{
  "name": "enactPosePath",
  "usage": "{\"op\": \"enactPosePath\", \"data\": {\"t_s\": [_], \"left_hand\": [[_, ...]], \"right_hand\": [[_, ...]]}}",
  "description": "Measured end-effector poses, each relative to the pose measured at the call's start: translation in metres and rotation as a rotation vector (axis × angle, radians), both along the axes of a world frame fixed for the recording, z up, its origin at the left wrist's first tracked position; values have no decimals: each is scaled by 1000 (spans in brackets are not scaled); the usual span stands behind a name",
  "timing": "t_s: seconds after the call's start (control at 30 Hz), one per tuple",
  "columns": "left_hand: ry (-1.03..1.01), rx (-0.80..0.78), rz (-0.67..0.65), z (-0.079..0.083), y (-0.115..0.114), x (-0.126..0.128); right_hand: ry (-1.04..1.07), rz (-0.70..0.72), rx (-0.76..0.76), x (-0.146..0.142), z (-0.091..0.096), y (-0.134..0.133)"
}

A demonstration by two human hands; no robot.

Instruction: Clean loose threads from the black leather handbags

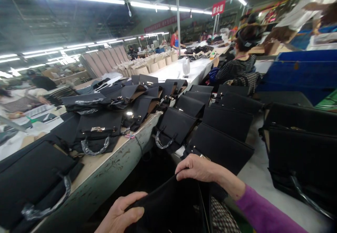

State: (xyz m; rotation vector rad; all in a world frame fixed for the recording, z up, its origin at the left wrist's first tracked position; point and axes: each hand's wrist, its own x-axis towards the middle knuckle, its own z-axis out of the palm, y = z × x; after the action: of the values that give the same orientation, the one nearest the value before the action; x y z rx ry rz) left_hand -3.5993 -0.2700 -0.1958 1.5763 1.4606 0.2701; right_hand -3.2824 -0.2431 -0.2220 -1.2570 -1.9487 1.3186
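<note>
Left grip, seven o'clock, and right grip, five o'clock, pinch black handbag edge, apparently keeping it taut.

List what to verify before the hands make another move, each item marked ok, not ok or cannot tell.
1. Left hand gripping the bag's edge between thumb and fingers: ok.
2. Right hand gripping the same edge, further along: ok.
3. Bag's inside visible to the bottom: cannot tell, too dark and cut off by the frame.
4. Bags on the left table lying apart from one another: not ok, several overlap.
5. Clear wrap on the nearest left-table handle: ok.
6. Person in the striped top apart from both hands: ok, seated beyond the rows of bags.
</note>
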Motion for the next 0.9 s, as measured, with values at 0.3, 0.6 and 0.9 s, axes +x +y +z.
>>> {"op": "enactPosePath", "data": {"t_s": [0.3, 0.6, 0.9], "left_hand": [[-19, -102, -398, 32, 37, 33], [60, 174, -894, 2, 77, 136], [-216, -108, -1075, -13, 95, 172]], "right_hand": [[-94, -25, 30, 3, 3, -5], [-87, -346, 120, -17, 7, -20], [-177, -827, 181, -14, 1, -128]]}}
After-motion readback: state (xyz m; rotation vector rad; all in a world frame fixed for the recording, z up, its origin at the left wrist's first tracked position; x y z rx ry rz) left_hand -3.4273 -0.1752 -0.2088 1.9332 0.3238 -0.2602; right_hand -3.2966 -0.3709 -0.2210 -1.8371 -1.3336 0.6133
